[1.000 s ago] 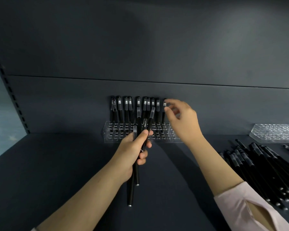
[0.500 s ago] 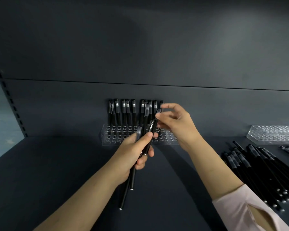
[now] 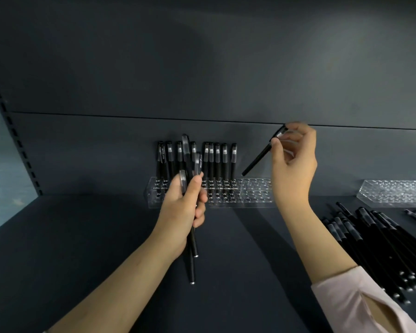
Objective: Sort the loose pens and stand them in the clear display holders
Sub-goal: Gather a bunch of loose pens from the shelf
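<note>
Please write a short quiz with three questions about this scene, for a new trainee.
1. True or false: the right hand pinches a tilted pen that is not yet in the holder.
2. The left hand grips: A nothing; B a bundle of pens; C a cloth.
3. Fill in: the holder's free holes are at its ___ end (left or right).
Key: 1 true; 2 B; 3 right.

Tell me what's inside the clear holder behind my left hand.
Black pens stand upright in the left half of the holder; its right holes look empty. The left hand and its bundle of pens hide some holes.
</note>
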`<state>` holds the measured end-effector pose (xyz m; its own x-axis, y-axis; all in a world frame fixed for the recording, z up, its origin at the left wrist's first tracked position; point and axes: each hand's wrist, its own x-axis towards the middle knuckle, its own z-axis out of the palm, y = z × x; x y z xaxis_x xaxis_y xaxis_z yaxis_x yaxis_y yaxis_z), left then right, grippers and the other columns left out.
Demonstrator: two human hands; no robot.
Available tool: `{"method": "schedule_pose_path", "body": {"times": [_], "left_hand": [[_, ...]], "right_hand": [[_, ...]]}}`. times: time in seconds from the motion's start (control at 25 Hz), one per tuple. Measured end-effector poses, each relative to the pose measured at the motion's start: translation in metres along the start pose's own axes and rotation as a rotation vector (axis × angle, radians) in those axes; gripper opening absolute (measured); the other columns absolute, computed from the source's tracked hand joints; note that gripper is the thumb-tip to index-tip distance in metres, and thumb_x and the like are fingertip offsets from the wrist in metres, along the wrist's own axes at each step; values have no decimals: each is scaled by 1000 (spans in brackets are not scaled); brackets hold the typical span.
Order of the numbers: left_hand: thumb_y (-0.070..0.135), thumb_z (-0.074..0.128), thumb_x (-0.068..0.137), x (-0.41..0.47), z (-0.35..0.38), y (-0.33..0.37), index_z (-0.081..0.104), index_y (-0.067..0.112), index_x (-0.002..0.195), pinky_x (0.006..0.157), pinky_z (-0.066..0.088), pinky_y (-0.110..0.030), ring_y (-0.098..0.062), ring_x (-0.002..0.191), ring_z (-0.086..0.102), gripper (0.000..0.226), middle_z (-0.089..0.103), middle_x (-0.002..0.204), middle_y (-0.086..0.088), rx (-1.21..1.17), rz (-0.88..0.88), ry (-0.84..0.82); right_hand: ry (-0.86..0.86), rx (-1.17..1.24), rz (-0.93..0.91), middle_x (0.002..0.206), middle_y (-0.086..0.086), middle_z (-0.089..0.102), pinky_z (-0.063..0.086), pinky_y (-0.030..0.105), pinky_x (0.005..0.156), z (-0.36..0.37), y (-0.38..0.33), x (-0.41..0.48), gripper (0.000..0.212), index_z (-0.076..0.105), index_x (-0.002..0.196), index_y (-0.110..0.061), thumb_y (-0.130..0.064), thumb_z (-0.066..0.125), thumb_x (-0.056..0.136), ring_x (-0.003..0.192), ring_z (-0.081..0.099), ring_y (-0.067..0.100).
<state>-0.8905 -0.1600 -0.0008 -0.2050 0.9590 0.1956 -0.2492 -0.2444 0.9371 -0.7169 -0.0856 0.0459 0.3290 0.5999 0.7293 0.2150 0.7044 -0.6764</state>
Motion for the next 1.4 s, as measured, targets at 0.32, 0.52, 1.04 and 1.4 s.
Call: {"method": "schedule_pose_path", "body": {"times": [0.32,0.52,1.04,1.4], "left_hand": [[33,53,98,-12,8,16,57,38,82,44,35,-20,-6,51,39,18,52,66,9,139,283,14],[34,58,95,-22,13,13,59,41,90,51,42,-19,-5,54,47,9,57,66,11,229,296,19],[29,65,91,-30,18,11,58,30,86,63,46,-10,2,62,61,9,68,72,14,342,431,148],[33,64,91,-33,19,-3,52,27,102,57,47,-19,-6,54,55,16,65,70,6,306,359,120]], "right_hand": [[-60,-51,-55,99,-7,60,47,12,78,1,6,-2,29,49,111,-32,-10,55,93,92,60,5],[-129,-112,-51,99,-2,60,48,12,78,1,11,-4,29,49,108,-33,-9,55,93,91,61,6],[-139,-250,-108,98,-4,60,52,29,78,9,22,-3,24,53,109,-24,-8,57,92,88,60,8],[-267,-391,-148,97,2,60,53,30,81,11,32,-2,33,57,119,-16,-2,57,90,86,58,13]]}}
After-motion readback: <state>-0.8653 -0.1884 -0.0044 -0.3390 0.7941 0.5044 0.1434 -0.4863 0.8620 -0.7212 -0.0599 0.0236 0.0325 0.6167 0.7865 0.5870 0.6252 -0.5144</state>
